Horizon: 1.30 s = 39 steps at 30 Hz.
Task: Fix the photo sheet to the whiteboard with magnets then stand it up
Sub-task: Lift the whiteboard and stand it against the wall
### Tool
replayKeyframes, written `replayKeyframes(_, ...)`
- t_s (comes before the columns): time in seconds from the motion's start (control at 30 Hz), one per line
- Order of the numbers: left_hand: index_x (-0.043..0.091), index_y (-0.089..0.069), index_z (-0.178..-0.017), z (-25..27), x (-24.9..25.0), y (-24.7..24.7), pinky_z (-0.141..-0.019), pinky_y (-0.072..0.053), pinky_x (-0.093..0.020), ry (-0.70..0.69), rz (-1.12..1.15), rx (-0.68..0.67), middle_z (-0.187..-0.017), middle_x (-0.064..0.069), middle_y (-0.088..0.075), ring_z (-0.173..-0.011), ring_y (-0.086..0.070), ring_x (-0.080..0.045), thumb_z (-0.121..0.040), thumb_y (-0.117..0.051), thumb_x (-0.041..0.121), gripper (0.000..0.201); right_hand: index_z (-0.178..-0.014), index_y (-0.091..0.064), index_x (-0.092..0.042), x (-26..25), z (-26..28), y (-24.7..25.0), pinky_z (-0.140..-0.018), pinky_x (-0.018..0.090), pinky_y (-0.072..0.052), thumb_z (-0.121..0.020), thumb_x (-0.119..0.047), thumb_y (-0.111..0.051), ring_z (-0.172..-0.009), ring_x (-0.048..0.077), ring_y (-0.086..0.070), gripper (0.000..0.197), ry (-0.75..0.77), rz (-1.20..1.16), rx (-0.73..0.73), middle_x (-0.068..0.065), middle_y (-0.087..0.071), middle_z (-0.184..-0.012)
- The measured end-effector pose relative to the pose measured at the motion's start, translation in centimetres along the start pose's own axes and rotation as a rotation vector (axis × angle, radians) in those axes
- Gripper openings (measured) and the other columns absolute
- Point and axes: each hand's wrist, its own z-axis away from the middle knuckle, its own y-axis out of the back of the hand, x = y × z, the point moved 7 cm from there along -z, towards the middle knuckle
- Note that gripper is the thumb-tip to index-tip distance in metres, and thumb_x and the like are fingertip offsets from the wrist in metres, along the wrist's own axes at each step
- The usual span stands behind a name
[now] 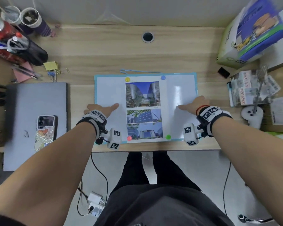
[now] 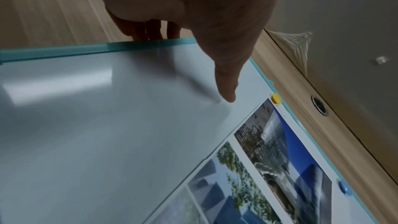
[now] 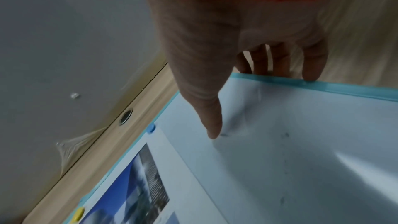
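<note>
The whiteboard (image 1: 108, 90) with a light-blue frame lies flat on the wooden desk. The photo sheet (image 1: 143, 110) lies in its middle, held by a yellow magnet (image 1: 127, 79), a blue magnet (image 1: 163, 77), a red magnet (image 1: 129, 138) and a green magnet (image 1: 168, 137) at its corners. My left hand (image 1: 103, 108) grips the board's left edge, thumb (image 2: 226, 88) on top and fingers curled under the frame. My right hand (image 1: 193, 103) grips the right edge the same way, thumb (image 3: 212, 125) on the white face.
A closed laptop (image 1: 36, 115) with a phone (image 1: 45, 131) on it lies to the left. Pens and cups (image 1: 15, 43) crowd the back left. A carton (image 1: 251, 33), papers and a white controller (image 1: 251, 115) sit to the right. A cable hole (image 1: 147, 37) and the wall lie behind.
</note>
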Motion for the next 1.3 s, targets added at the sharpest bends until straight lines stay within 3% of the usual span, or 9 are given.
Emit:
replayKeyframes(0.07, 0.001, -0.018, -0.15, 0.1, 0.6, 0.4, -0.105, -0.038, -0.048, -0.011, -0.003, -0.003, -0.153, -0.02, -0.033, -0.134, -0.041, -0.04, -0.025, -0.041, 0.103, 0.162, -0.136, -0.037, -0.001, 0.5, -0.6, 0.6, -0.086, 0.041, -0.051, -0.064, -0.067, -0.07, -0.103, 0.035, -0.058, 0.103, 0.007, -0.077, -0.062, 0.014, -0.056, -0.121)
replayKeyframes(0.13, -0.001, -0.025, -0.147, 1.6, 1.6, 1.5, -0.098, -0.04, -0.043, -0.031, -0.002, 0.025, -0.147, -0.019, -0.039, -0.129, -0.047, -0.038, -0.033, -0.04, 0.102, 0.154, -0.135, -0.04, -0.005, 0.7, -0.6, 1.6, -0.077, 0.037, -0.049, -0.063, -0.065, -0.072, -0.092, 0.033, -0.057, 0.099, 0.015, -0.165, -0.095, 0.013, -0.057, -0.115)
replayKeyframes(0.23, -0.004, -0.021, -0.146, 4.6, 3.9, 4.2, -0.1, -0.04, -0.043, -0.054, 0.059, 0.098, -0.147, -0.02, -0.036, -0.129, -0.045, -0.037, -0.052, -0.049, 0.094, 0.139, -0.137, -0.038, -0.006, -0.3, -0.3, 4.5, -0.09, 0.04, -0.05, -0.056, -0.066, -0.074, -0.108, 0.034, -0.058, 0.107, 0.058, -0.303, -0.067, 0.012, -0.056, -0.129)
replayKeyframes(0.37, -0.009, -0.003, -0.148, 7.5, 8.0, 8.9, -0.11, -0.035, -0.047, -0.118, 0.177, 0.223, -0.153, -0.024, -0.026, -0.14, -0.033, -0.037, -0.063, -0.057, 0.083, 0.136, -0.142, -0.02, 0.003, -3.7, 0.1, 10.6, -0.099, 0.037, -0.041, -0.073, -0.045, -0.077, -0.128, 0.034, -0.047, 0.102, 0.162, -0.492, 0.068, 0.018, -0.045, -0.142)
replayKeyframes(0.5, -0.006, -0.015, -0.144, 8.1, 12.0, 14.3, -0.106, -0.036, -0.042, -0.199, 0.324, 0.372, -0.147, -0.02, -0.035, -0.134, -0.04, -0.035, -0.064, -0.071, 0.07, 0.124, -0.135, -0.026, 0.003, -7.5, -0.2, 16.5, -0.091, 0.03, -0.041, -0.071, -0.039, -0.08, -0.123, 0.032, -0.052, 0.094, 0.285, -0.6, 0.232, 0.017, -0.05, -0.136)
replayKeyframes(0.63, -0.005, -0.019, -0.142, 7.1, 15.7, 18.1, -0.108, -0.037, -0.042, -0.278, 0.452, 0.408, -0.146, -0.019, -0.037, -0.133, -0.042, -0.035, -0.062, -0.082, 0.057, 0.119, -0.13, -0.03, 0.002, -11.0, -1.8, 20.3, -0.102, 0.034, -0.043, -0.064, -0.031, -0.085, -0.123, 0.027, -0.052, 0.091, 0.34, -0.735, 0.322, 0.014, -0.051, -0.133)
replayKeyframes(0.8, -0.01, -0.015, -0.143, 4.8, 20.4, 21.4, -0.114, -0.027, -0.038, -0.375, 0.408, 0.41, -0.147, -0.021, -0.03, -0.139, -0.03, -0.033, -0.063, -0.081, 0.057, 0.123, -0.126, -0.031, 0.0, -14.4, -4.7, 23.1, -0.105, 0.037, -0.043, -0.058, -0.026, -0.085, -0.12, 0.028, -0.052, 0.091, 0.336, -0.809, 0.392, 0.015, -0.05, -0.13)
replayKeyframes(1.07, -0.006, -0.012, -0.144, 2.4, 25.4, 23.6, -0.114, -0.026, -0.036, -0.438, 0.494, 0.416, -0.15, -0.021, -0.028, -0.14, -0.032, -0.032, -0.066, -0.085, 0.045, 0.118, -0.136, -0.026, -0.004, -17.3, -8.3, 24.0, -0.106, 0.033, -0.041, -0.061, -0.024, -0.077, -0.12, 0.026, -0.052, 0.093, 0.31, -0.886, 0.442, 0.012, -0.044, -0.136)
replayKeyframes(1.3, -0.001, -0.011, -0.145, -0.3, 26.3, 22.7, -0.117, -0.028, -0.039, -0.436, 0.59, 0.353, -0.15, -0.019, -0.03, -0.139, -0.034, -0.032, -0.059, -0.088, 0.043, 0.124, -0.141, -0.02, -0.004, -18.1, -8.6, 24.0, -0.104, 0.042, -0.044, -0.058, -0.03, -0.068, -0.119, 0.03, -0.053, 0.1, 0.3, -0.899, 0.506, 0.012, -0.041, -0.139)
